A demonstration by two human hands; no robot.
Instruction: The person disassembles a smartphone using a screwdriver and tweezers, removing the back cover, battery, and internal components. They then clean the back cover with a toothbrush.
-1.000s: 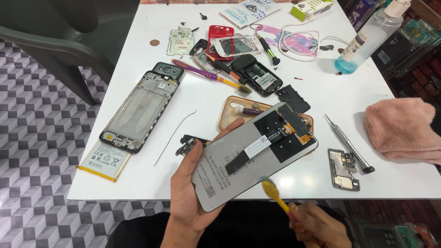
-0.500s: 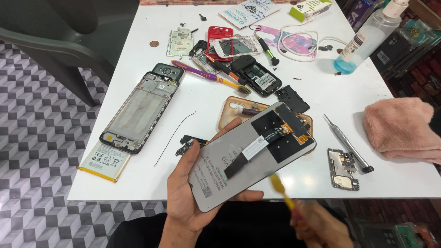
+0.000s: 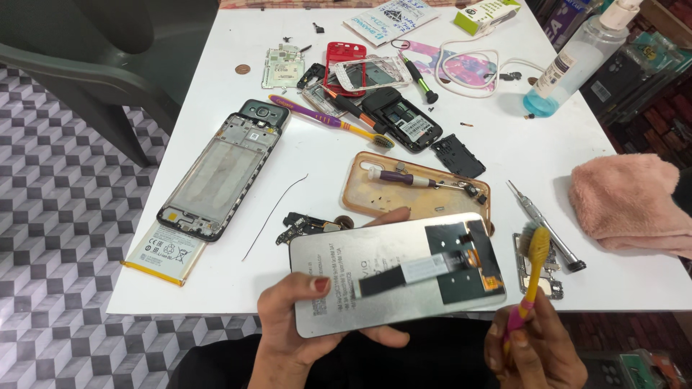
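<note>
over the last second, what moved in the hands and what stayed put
The left hand has turned the phone screen panel flatter, closer to level. The right hand keeps its hold on the yellow toothbrush and has swung it from under the panel's lower edge to upright at its right end. The parts on the white table stayed put.

Two toothbrushes: yellow (image 3: 534, 253), purple (image 3: 328, 121). Two hands: left (image 3: 303, 328), right (image 3: 537, 349). Three screwdrivers: purple-handled (image 3: 404, 177), steel (image 3: 544, 225), green-tipped (image 3: 419, 81). One display panel (image 3: 396, 272). One frame (image 3: 223, 173). One battery (image 3: 164, 245). One bottle (image 3: 573, 61). One pink cloth (image 3: 631, 205). One coin (image 3: 243, 69).
</note>
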